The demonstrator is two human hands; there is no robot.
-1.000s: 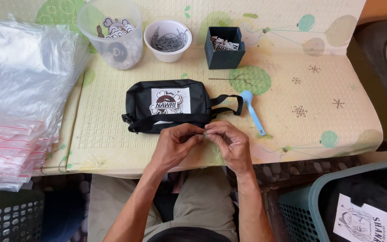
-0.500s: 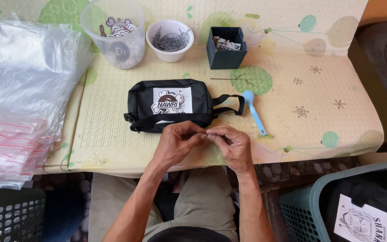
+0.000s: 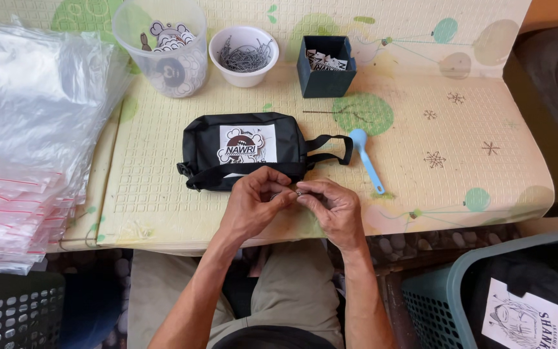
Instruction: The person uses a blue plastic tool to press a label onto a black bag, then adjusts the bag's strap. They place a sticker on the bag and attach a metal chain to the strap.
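Left hand (image 3: 253,207) and right hand (image 3: 330,208) pinched together on a tiny metal bit (image 3: 298,192), too small to identify, just in front of the black pouch (image 3: 243,155) at the tabletop (image 3: 473,161) near edge. Risk: could slip from fingertips and drop off the edge, grip being tips only. White rectangular label with dark round emblem on pouch front; clear zip bags (image 3: 27,148) with red strips stacked left; clear cup (image 3: 163,48), white bowl (image 3: 243,55) of metal pieces, dark square box (image 3: 327,68) along back; blue spoon (image 3: 366,158) right; white label on black item in teal basket (image 3: 440,304).
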